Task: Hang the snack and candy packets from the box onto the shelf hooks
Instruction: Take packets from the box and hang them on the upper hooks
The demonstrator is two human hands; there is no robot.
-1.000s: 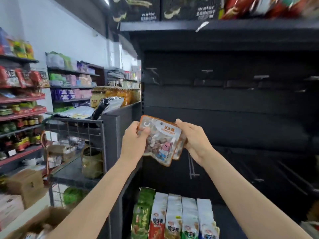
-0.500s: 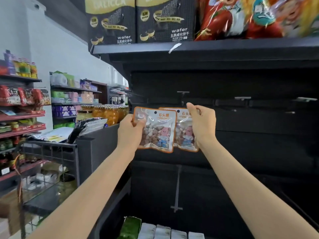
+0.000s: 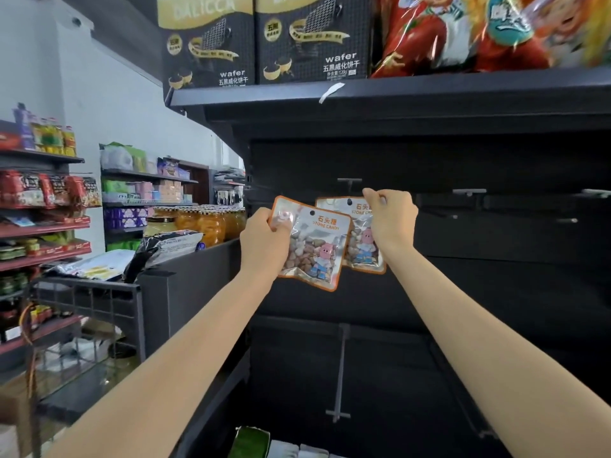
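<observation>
A shop, it seems: stocked shelves (image 3: 43,223), wafer boxes (image 3: 310,38) overhead, jars (image 3: 198,223), black hook rack (image 3: 463,160).

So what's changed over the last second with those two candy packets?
Both hands rose from waist height towards the hook. The right hand drew the rear packet out rightward from behind the front packet, which the left hand holds. Each hand's grip is unchanged; nothing is hung yet.

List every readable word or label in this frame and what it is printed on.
"STONE CANDY": front candy packet, in the left hand.
"STONE C...", partly covered: rear candy packet, in the right hand.
"wafer": both black boxes on the top shelf.
"DALICCA", blurred: left box.
Other packaging: unreadable.
</observation>
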